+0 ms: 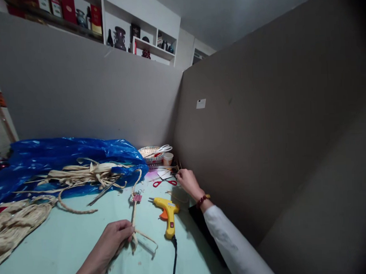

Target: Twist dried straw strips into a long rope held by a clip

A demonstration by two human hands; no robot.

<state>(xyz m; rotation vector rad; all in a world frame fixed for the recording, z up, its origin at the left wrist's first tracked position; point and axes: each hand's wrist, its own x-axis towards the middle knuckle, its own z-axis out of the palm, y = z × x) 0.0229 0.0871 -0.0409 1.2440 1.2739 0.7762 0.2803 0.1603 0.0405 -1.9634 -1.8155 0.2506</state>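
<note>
My left hand (114, 238) is closed around a braided straw cord (133, 215) that lies on the pale green table (62, 245). A pink binder clip (137, 197) is clamped on the cord's far end. My right hand (187, 181) reaches to the back right corner, fingers curled onto small thin pieces there beside red-handled scissors (164, 182); what it grips is too small to make out. A yellow glue gun (168, 214) lies between my two hands, its black cable running toward me.
A blue plastic bag (49, 156) with dried straw strips (87, 174) on it covers the back left. A coil of straw rope (12, 223) lies at the left. A small basket (150, 153) and a cup (168, 158) stand in the corner. Grey partition walls close the back and right.
</note>
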